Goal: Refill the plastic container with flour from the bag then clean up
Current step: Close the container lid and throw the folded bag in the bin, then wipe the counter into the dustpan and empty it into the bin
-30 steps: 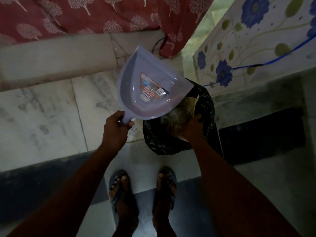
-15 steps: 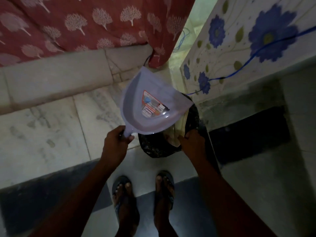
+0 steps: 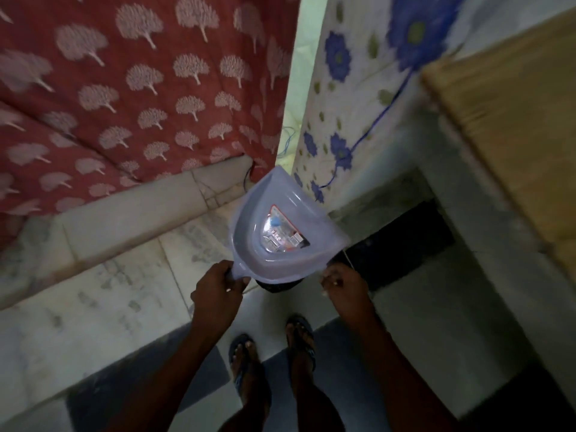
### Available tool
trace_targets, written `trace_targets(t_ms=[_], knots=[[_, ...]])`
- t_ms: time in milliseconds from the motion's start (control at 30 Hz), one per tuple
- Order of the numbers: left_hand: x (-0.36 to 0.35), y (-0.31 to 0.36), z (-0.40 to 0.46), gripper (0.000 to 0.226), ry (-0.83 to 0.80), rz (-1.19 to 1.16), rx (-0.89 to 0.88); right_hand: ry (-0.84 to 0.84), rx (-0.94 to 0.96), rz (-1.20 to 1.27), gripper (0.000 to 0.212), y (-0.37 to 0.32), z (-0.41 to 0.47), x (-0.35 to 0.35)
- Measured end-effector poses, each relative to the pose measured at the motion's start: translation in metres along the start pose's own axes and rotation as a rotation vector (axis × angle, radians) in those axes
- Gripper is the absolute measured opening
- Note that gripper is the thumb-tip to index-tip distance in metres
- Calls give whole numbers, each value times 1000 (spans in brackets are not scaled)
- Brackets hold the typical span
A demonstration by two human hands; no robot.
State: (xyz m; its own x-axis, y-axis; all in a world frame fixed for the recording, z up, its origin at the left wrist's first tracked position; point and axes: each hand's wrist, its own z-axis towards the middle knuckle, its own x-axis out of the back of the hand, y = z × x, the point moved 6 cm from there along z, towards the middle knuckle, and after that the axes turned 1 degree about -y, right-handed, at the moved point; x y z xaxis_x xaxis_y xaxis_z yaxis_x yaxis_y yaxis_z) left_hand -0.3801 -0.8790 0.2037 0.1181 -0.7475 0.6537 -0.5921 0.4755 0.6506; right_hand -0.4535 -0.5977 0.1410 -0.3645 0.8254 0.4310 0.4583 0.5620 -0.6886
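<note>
Left hand (image 3: 215, 296) grips the dustpan's handle, which the fist hides almost wholly. Right hand (image 3: 344, 291) hangs beside the pan with fingers curled; whether it pinches anything cannot be told. Behind, a red curtain (image 3: 131, 88) meets the marble floor (image 3: 93, 291). Held tilted above the floor, the dustpan (image 3: 280, 229) covers nearly all of a black bag (image 3: 277, 286), only a dark sliver showing below its rim. Its label (image 3: 285, 235) is too blurred to read.

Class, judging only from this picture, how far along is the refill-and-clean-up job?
Done: nothing of the refill can be checked, as no flour bag or container shows. In hand: the left hand grips the dustpan over a black bin bag. The right hand hangs beside it. Left: probably putting the dustpan away.
</note>
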Motion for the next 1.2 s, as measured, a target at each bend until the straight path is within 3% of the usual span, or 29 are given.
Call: trace_targets(t_ms=[167,300,400,733,933,1067,1200], knots=[[44,57,-63,18,-74,123,-10,78,25,82,7,-34,-102,59],[63,93,-113,21,-149,157,-95,175,48,98,25,-52,-182,114],[63,114,-142,20,-215,192,-146,259,93,152,6,-62,-227,152],[16,166,-181,22,-327,285,-142,422,309,385,9,-94,-277,273],[-18,196,-180,25,-326,246,-114,554,470,100,15,-132,-236,330],[-27,211,-181,29,-249,229,-53,618,570,-183,42,-159,-184,354],[-37,227,-188,24,-206,210,-19,501,354,-590,82,-172,-126,361]])
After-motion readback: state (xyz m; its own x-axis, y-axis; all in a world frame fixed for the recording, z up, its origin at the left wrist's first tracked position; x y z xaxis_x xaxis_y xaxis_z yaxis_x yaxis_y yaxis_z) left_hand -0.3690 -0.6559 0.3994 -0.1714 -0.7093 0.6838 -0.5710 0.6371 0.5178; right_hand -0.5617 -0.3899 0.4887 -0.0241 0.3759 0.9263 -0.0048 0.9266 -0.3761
